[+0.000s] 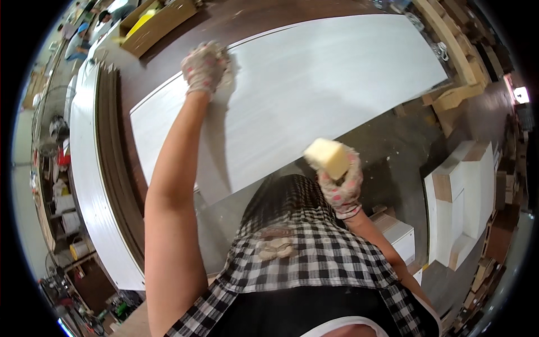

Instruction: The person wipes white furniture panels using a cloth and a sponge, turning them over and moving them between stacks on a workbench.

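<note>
Grasping yellow block (328, 157): right hand (343, 190), by near edge of white panel (320, 84) | panel: lying over brown desk (252, 23) | left hand (205, 67): at panel's far edge, cannot tell if clenched or holding anything | risk: slack hold could drop block; lopsided left-hand push could skew panel.

Pale wall (22, 135) stood at far left of frame. Wooden shelves (81, 260) with mixed stuff ran down left side. Shiny brown table top (247, 19) showed at top. Grey floor (401, 160), pale specks, right of middle. Bright white light (521, 94) shone near right edge.
</note>
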Action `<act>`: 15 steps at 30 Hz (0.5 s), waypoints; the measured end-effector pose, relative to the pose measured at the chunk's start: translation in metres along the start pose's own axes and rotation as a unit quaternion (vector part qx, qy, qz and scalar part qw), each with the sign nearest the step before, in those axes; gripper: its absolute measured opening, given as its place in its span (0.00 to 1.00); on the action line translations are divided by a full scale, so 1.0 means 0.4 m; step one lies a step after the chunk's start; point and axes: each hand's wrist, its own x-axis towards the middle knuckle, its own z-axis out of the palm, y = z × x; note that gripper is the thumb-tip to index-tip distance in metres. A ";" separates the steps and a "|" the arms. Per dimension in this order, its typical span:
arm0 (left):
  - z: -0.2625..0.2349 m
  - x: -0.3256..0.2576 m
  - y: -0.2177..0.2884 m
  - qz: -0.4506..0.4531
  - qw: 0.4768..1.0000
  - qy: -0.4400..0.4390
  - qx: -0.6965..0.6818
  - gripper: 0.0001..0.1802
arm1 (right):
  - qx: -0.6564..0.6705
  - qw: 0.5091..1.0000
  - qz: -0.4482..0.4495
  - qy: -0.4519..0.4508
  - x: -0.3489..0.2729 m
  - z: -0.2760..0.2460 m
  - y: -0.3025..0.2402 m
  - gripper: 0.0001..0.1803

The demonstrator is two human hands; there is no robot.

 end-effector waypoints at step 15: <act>-0.016 0.004 -0.069 0.043 0.985 -0.088 -0.143 0.16 | 0.051 0.942 -0.183 -0.276 -0.085 0.255 -0.252 0.28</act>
